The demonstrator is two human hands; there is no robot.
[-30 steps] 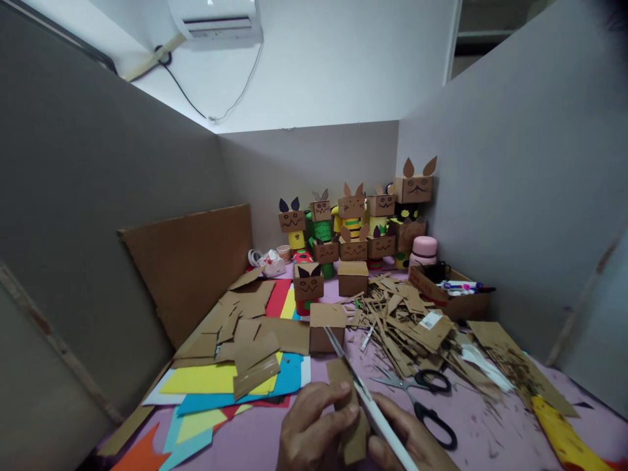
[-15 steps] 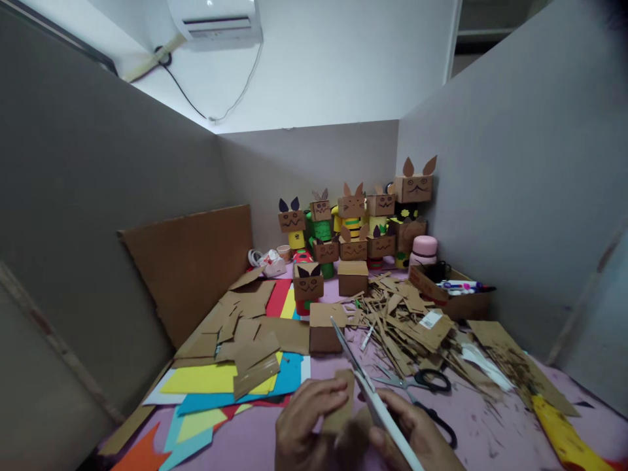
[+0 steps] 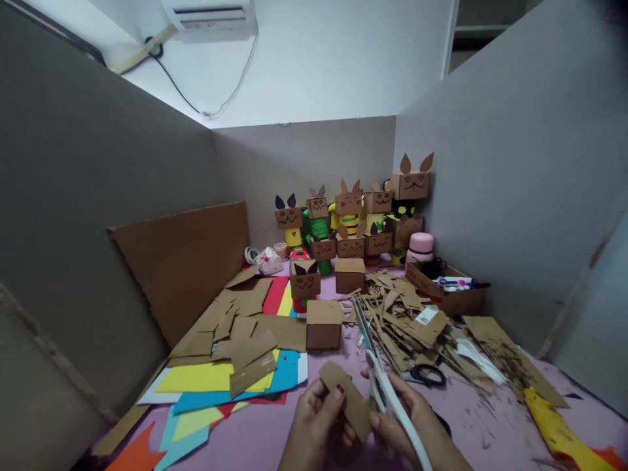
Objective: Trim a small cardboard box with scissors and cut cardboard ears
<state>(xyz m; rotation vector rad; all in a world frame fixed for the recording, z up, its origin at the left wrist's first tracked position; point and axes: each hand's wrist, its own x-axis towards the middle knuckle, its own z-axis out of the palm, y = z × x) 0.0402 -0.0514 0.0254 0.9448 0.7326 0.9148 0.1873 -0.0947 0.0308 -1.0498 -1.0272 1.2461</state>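
Note:
A small cardboard piece [image 3: 349, 400] is pinched in my left hand [image 3: 314, 425], thumb on top, tilted over the pink tabletop. My right hand [image 3: 409, 415] is closed around white-handled scissors [image 3: 383, 383], whose blades point up and away. The scissors are just right of the cardboard piece, and the right fingertips are near its lower edge. Behind them stands a plain cardboard box [image 3: 324, 330]. Black-handled scissors [image 3: 426, 375] lie beyond my right hand, partly hidden by it.
Cardboard scraps [image 3: 402, 320] are heaped at the right, by a box of pens [image 3: 458, 297]. Colored paper [image 3: 196, 379] and cardboard sheets [image 3: 250, 347] lie left. Cardboard animal figures [image 3: 350, 203] stand at the back. A yellow item [image 3: 559, 428] lies far right.
The cardboard piece has come up and tilted in my left hand, with the thumb now over it. The white-handled scissors have shifted right. The whole view has moved slightly.

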